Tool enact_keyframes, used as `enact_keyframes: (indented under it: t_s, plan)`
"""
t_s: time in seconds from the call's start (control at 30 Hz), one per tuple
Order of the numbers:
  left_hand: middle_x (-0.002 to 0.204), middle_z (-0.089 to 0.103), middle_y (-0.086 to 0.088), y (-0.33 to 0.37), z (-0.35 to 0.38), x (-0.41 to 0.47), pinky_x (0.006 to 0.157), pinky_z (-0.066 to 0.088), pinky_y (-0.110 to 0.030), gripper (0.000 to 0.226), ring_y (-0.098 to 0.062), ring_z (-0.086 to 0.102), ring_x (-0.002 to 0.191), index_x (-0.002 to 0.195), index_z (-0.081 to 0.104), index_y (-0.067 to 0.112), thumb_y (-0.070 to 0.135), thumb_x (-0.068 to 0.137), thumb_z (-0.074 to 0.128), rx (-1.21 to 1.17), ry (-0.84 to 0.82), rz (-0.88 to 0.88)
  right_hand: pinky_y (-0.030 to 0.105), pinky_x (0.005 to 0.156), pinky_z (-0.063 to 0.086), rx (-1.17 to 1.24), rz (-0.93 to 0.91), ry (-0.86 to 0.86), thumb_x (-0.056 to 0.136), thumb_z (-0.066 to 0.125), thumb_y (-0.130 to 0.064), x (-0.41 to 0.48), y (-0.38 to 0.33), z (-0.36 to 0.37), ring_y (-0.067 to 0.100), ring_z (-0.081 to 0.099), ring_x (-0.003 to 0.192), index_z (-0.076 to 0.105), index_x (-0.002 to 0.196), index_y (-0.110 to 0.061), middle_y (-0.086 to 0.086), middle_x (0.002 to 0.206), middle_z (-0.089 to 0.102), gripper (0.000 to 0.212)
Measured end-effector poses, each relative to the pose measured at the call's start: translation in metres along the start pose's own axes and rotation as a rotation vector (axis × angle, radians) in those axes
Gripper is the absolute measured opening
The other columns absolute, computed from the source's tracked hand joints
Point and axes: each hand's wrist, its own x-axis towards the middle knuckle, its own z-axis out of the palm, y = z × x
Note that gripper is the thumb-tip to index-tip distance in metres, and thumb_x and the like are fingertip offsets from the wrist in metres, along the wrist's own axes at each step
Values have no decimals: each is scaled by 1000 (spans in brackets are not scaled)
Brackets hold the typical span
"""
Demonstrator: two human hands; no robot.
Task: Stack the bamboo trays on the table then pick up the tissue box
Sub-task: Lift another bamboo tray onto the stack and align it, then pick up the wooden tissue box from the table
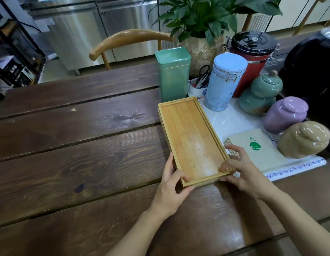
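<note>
Both hands, left point(171, 183) and right point(241, 170), grasp the trays point(191, 139) near corners; square edges flush before releasing.

Counts, all relative to the bamboo trays point(191, 139): 2 trays visible, stacked, poss. more underneath, can't tell; 2 hands at the near end, left hand point(171, 187) & right hand point(247, 170); 1 green tin point(172, 74) just behind; 1 blue canister point(224, 82), 1 red canister point(252, 58), 3 ceramic jars point(261, 93) to the right; 1 plant point(206, 17), 1 chair point(129, 41) beyond.
</note>
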Motion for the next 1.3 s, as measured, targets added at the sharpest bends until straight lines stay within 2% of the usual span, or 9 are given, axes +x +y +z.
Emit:
enact_keyframes:
  t_s: [0.13, 0.27, 0.47, 0.57, 0.67, 0.87, 1.03, 1.17, 1.3]
  plan:
    - [153, -1, 11, -1, 3, -1, 106, 4, 4, 22, -3, 4, 143, 83, 53, 27, 16, 82, 72, -3, 16, -4, -5, 90, 26, -8, 5, 17, 68, 78, -4, -1, -1, 0, -13, 40, 115, 58, 73, -45, -24, 126, 27, 45]
    - [153, 1, 11, -1, 5, -4, 103, 4, 6, 17, -5, 7, 144, 87, 55, 24, 18, 83, 71, -4, 31, -26, 14, 95, 30, -28, 6, 8, 70, 76, -4, -3, -5, 0, -30, 28, 113, 54, 75, -47, -5, 124, 37, 48]
    - [151, -2, 21, 6, -7, -14, 107, 13, -14, 58, 5, 6, 135, 134, 45, 26, 37, 83, 68, 77, -16, -82, 21, 101, 25, -105, 25, 25, 63, 77, -37, -13, -27, -8, -4, 30, 122, 48, 91, -62, -9, 133, 27, 46]
    - [153, 12, 20, 13, -28, -27, 108, 21, -22, 62, 7, 16, 133, 141, 37, 30, 47, 86, 60, 112, -3, -106, 23, 102, 25, -119, -12, 127, 62, 57, -59, -12, -48, -11, -5, 29, 119, 53, 108, -41, -8, 132, 30, 49]
    - [146, 27, 22, 20, -61, -44, 112, 27, -27, 52, 4, 26, 132, 137, 43, 29, 46, 90, 55, 177, 71, -122, 23, 102, 25, -168, -92, 139, 65, 55, -61, -4, -80, 0, 2, 34, 119, 57, 116, -16, -4, 130, 35, 68]
    - [131, 57, 1, 32, -152, -100, 105, 36, -24, 42, -14, 49, 126, 126, 56, 16, 35, 89, 60, 225, 366, -221, 25, 103, 31, -195, -237, -35, 82, 63, -35, 18, -156, 58, 8, 36, 121, 45, 129, -16, 3, 136, 40, 54]
    - [127, 59, -4, 27, -217, -176, 94, 35, -23, 39, -19, 51, 121, 126, 56, 13, 32, 91, 58, 314, 634, -415, 40, 110, 34, -107, -236, -171, 83, 61, -37, 19, -226, 131, 21, 39, 132, 35, 137, -15, 5, 141, 42, 64]
    - [131, 57, -9, 6, -245, -248, 100, 40, -37, 44, -26, 50, 123, 129, 53, 12, 36, 92, 55, 305, 807, -662, 26, 101, 32, 56, -180, -345, 86, 60, -33, 1, -273, 191, 17, 36, 133, 29, 140, -14, 3, 145, 39, 65]
    - [140, 50, -13, -22, -241, -314, 108, 37, -46, 55, -28, 44, 130, 137, 45, 10, 40, 92, 55, 225, 887, -861, 32, 108, 30, 141, -106, -539, 84, 61, -40, -23, -296, 250, 18, 30, 138, 23, 144, -19, 4, 152, 29, 74]
